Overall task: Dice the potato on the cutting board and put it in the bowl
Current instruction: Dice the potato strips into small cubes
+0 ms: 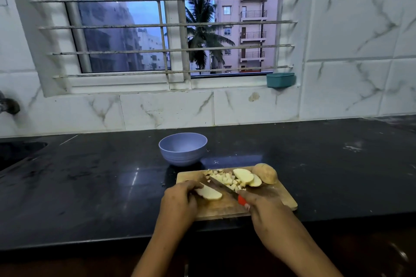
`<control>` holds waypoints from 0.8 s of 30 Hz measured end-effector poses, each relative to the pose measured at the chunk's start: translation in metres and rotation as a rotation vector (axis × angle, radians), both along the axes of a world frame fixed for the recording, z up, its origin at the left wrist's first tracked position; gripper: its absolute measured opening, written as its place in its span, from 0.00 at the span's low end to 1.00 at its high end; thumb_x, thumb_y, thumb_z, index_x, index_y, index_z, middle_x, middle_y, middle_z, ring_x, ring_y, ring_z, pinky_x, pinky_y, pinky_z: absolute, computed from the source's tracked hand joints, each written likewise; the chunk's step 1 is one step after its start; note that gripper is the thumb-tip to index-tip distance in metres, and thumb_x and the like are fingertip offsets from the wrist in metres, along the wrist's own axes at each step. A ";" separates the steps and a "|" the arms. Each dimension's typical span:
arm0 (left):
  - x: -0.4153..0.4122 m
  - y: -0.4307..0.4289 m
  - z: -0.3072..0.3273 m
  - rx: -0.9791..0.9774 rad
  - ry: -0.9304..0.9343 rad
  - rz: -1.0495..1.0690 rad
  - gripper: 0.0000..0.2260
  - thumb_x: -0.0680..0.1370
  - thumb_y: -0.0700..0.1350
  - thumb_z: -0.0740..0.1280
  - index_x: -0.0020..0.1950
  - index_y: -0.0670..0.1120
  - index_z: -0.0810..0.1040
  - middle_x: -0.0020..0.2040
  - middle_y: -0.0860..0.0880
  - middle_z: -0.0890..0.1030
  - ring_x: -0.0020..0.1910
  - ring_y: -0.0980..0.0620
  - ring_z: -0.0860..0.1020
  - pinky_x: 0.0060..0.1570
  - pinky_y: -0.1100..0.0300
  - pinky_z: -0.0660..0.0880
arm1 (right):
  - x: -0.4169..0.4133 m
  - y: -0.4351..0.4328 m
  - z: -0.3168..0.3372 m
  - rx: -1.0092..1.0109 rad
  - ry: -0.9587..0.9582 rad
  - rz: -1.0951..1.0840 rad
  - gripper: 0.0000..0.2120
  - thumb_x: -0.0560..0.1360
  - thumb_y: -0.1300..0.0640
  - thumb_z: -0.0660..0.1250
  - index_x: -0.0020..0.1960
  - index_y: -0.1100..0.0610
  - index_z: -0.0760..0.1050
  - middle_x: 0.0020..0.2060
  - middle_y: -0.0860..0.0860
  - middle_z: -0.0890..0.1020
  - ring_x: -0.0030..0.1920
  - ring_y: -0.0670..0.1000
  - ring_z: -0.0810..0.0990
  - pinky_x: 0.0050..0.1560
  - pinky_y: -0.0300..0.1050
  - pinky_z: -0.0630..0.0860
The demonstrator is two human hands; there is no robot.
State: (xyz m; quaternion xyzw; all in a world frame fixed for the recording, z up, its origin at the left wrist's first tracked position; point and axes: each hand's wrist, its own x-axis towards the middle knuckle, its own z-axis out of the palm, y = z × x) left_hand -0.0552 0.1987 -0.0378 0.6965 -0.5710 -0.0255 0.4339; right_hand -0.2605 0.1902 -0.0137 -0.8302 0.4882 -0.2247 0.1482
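Note:
A wooden cutting board (pixel 225 208) lies on the black counter. My left hand (pixel 180 200) holds a pale potato slice (pixel 210 193) flat on the board. My right hand (pixel 263 206) grips the red-handled knife (pixel 222 185), whose blade points up and left across the board, just right of the slice. Behind the blade lies a heap of diced potato (pixel 225 177), then two slices (pixel 244 175) leaning on an uncut potato end (pixel 265 173) with its skin on. The lilac bowl (pixel 182 148) stands behind the board; no potato shows in the part of its inside that I see.
The black counter (pixel 101 186) runs left to a sink edge (pixel 20 148) with a tap (pixel 9 105) on the wall. A teal tub (pixel 280 80) sits on the window ledge. The counter's front edge is just below the board.

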 end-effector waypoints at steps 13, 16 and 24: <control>-0.012 0.001 0.002 0.200 -0.171 0.195 0.30 0.69 0.70 0.64 0.67 0.58 0.72 0.61 0.55 0.76 0.66 0.54 0.67 0.65 0.55 0.60 | 0.011 0.009 0.005 -0.115 0.067 -0.019 0.19 0.83 0.49 0.52 0.73 0.41 0.62 0.55 0.47 0.79 0.52 0.47 0.77 0.48 0.44 0.76; -0.011 0.000 0.000 0.177 -0.122 0.173 0.29 0.69 0.68 0.65 0.67 0.58 0.72 0.62 0.56 0.76 0.66 0.55 0.66 0.65 0.55 0.60 | 0.009 0.009 0.003 -0.109 0.064 -0.019 0.18 0.82 0.48 0.52 0.72 0.41 0.64 0.54 0.46 0.79 0.51 0.47 0.78 0.47 0.44 0.77; -0.002 0.001 -0.001 0.163 0.019 0.056 0.27 0.72 0.62 0.67 0.67 0.66 0.60 0.64 0.62 0.74 0.68 0.57 0.64 0.67 0.50 0.56 | 0.009 0.013 0.005 -0.081 -0.003 0.000 0.17 0.82 0.48 0.53 0.70 0.41 0.67 0.52 0.46 0.77 0.50 0.45 0.77 0.48 0.42 0.76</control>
